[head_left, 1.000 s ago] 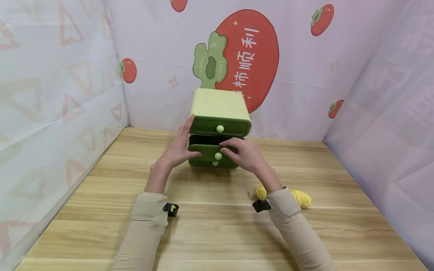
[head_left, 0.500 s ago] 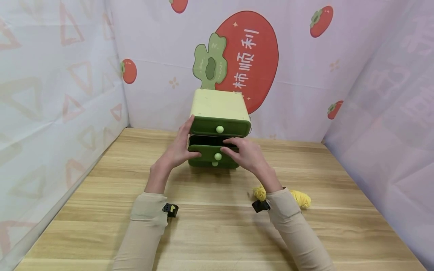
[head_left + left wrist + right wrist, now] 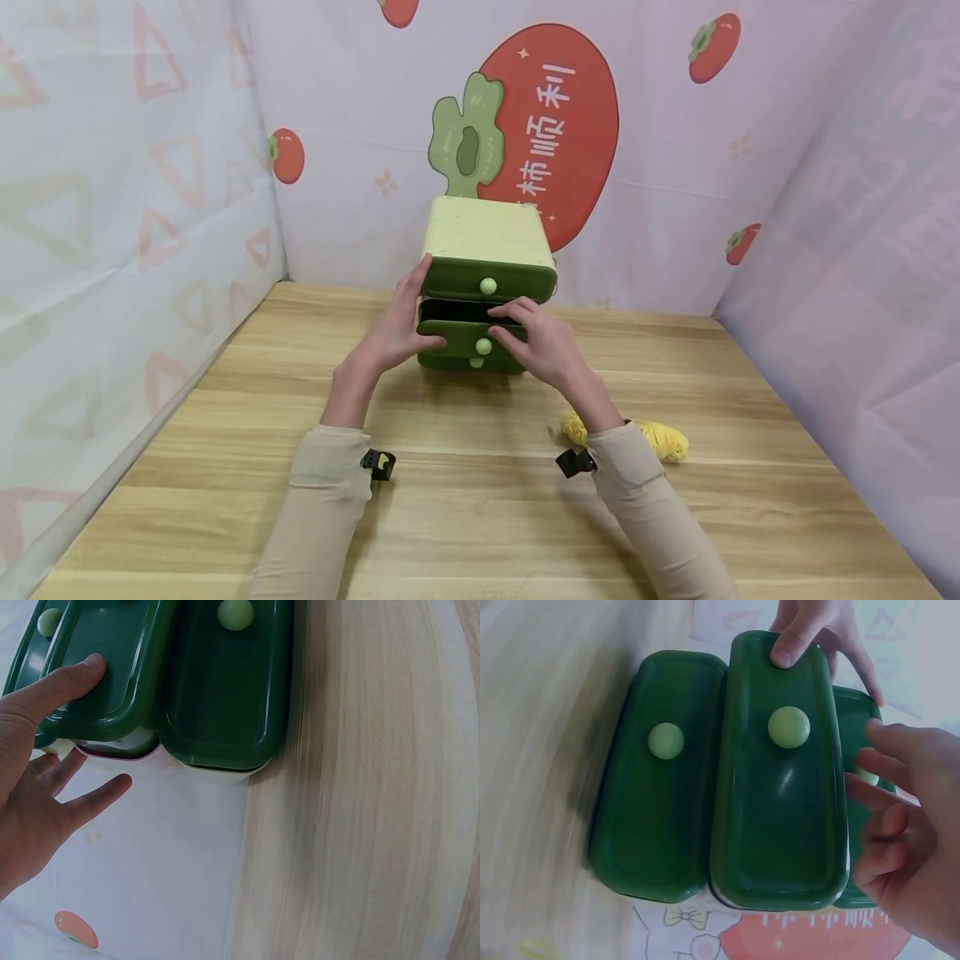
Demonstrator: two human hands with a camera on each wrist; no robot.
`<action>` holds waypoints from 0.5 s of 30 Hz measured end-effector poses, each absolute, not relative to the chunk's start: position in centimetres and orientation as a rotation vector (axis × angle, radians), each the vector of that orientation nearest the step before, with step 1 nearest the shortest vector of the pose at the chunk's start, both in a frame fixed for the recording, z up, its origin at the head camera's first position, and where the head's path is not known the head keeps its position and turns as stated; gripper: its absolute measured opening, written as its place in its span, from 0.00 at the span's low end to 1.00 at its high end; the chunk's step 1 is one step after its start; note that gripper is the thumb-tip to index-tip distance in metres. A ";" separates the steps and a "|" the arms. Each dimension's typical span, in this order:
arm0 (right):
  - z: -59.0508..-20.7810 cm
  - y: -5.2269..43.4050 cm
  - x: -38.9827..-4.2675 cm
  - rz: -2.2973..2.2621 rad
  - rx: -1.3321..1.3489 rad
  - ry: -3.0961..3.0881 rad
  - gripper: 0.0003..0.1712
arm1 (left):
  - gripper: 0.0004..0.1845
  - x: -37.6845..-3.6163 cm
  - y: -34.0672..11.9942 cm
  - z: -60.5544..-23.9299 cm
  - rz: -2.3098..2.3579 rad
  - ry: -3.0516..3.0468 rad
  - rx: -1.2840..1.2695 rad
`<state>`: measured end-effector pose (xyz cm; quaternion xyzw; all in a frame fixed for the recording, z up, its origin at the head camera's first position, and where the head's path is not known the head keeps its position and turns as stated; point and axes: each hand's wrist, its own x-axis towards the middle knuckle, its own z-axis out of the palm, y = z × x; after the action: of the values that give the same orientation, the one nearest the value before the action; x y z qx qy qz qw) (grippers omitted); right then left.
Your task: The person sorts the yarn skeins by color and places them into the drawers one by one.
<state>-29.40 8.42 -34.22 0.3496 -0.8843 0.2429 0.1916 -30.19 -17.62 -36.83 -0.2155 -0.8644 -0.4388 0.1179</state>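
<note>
The middle drawer [image 3: 471, 336] of the green drawer unit [image 3: 483, 250] stands pulled partly out; the unit sits at the back of the wooden table [image 3: 465, 517], near the wall. The left hand [image 3: 393, 329] presses its thumb on the drawer front's left end, its other fingers straight along the unit's side. The right hand [image 3: 546, 346] rests loosely curled fingers on the drawer's top edge, gripping nothing. Yellow yarn [image 3: 660, 437] lies behind the right wrist.
</note>
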 end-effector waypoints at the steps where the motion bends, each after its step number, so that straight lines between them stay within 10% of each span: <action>1: -34.4 8.5 -29.4 0.686 0.999 -2.437 0.15 | 0.68 -30.2 -17.6 -36.8 -1.282 -2.530 -0.632; 15: -37.5 7.8 -29.1 0.509 1.130 -2.313 0.14 | 0.68 -30.3 -17.6 -36.9 -1.265 -2.526 -0.651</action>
<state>-29.05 7.82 -37.54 0.4163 -0.8522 0.1874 0.2557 -30.27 -17.59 -36.87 -0.2229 -0.8649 -0.4332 0.1210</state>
